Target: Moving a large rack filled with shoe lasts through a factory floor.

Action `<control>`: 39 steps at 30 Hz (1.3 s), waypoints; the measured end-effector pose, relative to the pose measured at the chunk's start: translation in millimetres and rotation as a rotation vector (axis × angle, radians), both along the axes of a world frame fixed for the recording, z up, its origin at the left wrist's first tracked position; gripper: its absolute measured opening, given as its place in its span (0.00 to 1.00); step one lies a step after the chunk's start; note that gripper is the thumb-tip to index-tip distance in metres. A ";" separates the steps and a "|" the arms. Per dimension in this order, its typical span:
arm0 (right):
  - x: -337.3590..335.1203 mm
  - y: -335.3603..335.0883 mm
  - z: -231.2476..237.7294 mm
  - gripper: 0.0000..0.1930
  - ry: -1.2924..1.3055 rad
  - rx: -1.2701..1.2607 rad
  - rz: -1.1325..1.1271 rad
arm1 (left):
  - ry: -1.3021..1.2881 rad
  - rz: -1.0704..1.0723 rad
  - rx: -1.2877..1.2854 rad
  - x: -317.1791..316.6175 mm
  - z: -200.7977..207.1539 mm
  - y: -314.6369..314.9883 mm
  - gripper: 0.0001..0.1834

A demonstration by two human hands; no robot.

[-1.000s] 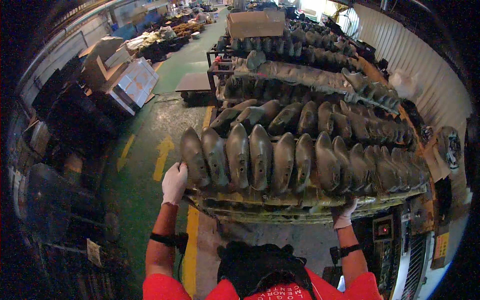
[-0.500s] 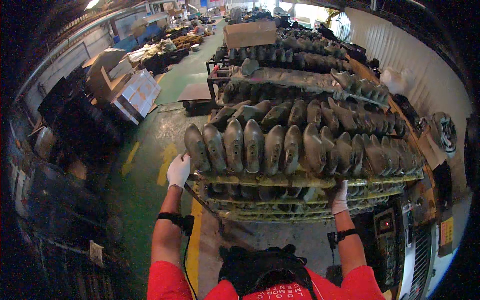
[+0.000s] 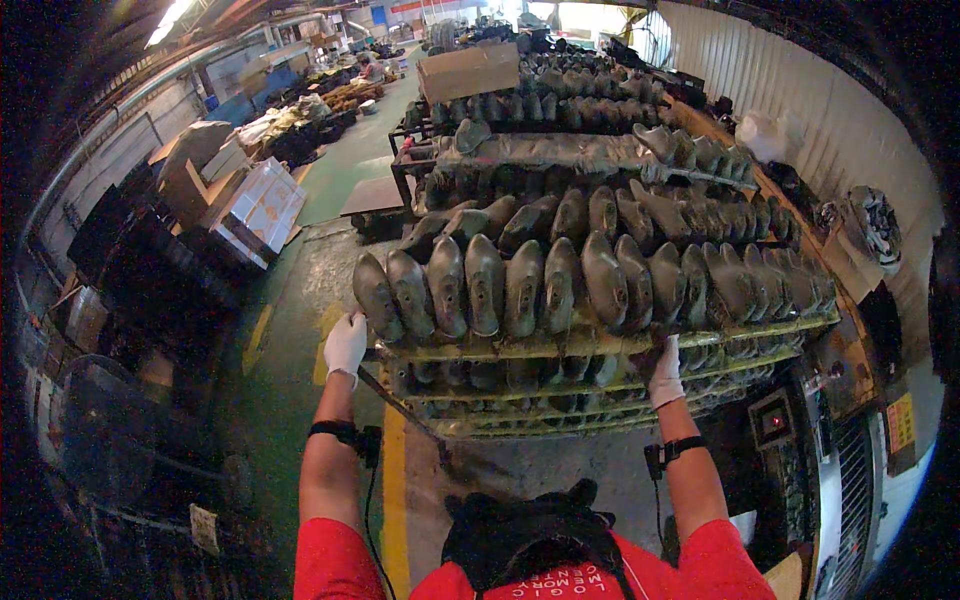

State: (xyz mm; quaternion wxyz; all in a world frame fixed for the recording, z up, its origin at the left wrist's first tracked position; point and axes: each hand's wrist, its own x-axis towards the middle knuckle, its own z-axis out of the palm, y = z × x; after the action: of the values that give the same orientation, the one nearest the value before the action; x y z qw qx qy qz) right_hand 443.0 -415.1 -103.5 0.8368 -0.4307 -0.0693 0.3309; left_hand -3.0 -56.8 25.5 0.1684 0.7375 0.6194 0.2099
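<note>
A multi-tier metal rack point(image 3: 462, 352) with yellow rails stands across in front of me. Dark grey shoe lasts point(image 3: 485, 285) line its top tier, toes up, and more fill the tiers below. My left hand point(image 3: 345, 347), in a white glove, is closed around the rack's left end, beside the leftmost last. Towards the right, my right hand point(image 3: 667, 375), also gloved in white, grips the top rail from below; its fingertips are partly hidden in shadow. Both arms reach forward, with black straps around the forearms.
Further racks of lasts point(image 3: 600, 145) stand behind, a cardboard box point(image 3: 468, 72) on one. Left of the green walkway point(image 3: 335, 200) are stacked cartons point(image 3: 255, 210) and a dark fan-like guard point(image 3: 105, 420). To the right stand a wooden ledge point(image 3: 850, 340) and a control box point(image 3: 775, 422).
The view has turned slightly, so the surroundings sit further left and the rack's right end appears higher. Both hands keep their hold on the rack; whether it has rolled I cannot tell.
</note>
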 end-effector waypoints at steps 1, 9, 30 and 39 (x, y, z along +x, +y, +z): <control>0.1 0.0 -0.6 0.29 -0.022 0.015 0.012 | -0.007 0.002 0.002 0.4 0.8 -1.5 0.26; 6.4 0.6 -7.7 0.31 0.012 0.007 -0.060 | 0.032 0.012 -0.085 -1.3 3.2 1.1 0.27; 19.3 -7.2 -19.1 0.29 0.053 0.134 0.059 | -0.048 -0.026 0.056 -1.4 -4.6 6.0 0.26; 27.2 -2.1 -29.2 0.28 -0.007 0.121 0.059 | -0.051 -0.014 0.063 -0.2 -1.3 1.2 0.27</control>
State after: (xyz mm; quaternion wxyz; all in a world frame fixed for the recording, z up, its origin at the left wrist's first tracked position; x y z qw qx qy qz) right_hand 470.2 -417.2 -132.6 0.8508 -0.3783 -0.1048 0.3494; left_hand -3.2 -55.5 24.2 0.1624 0.7411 0.6029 0.2469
